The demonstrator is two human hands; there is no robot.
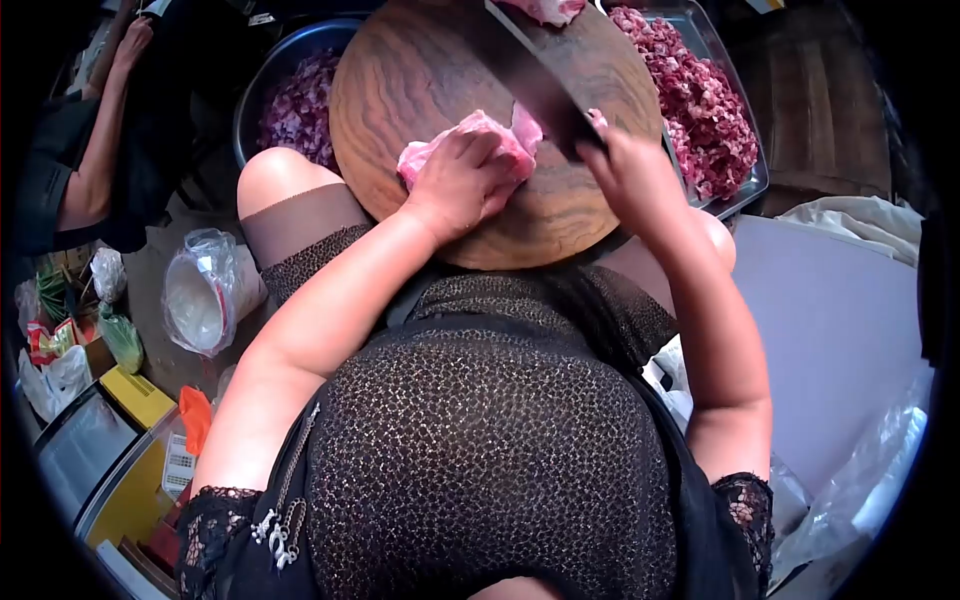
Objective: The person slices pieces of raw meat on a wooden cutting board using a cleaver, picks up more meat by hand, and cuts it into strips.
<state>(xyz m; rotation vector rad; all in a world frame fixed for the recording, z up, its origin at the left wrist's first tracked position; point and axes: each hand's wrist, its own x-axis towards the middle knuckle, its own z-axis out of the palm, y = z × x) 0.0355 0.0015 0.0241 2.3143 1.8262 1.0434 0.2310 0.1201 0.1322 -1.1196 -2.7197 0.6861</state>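
Note:
On the round wooden board [400,80] lies a piece of pink raw meat [428,152], with my left hand [463,185] pressed on it, fingers bent over its top. My right hand [635,180] is closed round the handle end of a large cleaver [535,75], whose dark blade points up and to the left across the board and is partly blurred. A smaller strip of meat [525,125] sits between the held piece and the blade. Another piece of meat [548,10] is at the board's far edge.
Cut meat fills a metal tray [765,175] on the right and a blue basin [245,125] on the left. A bag-lined bucket [198,300] stands at the left. Another person's arm [100,150] shows at the upper left. A grey panel [810,330] lies at the right.

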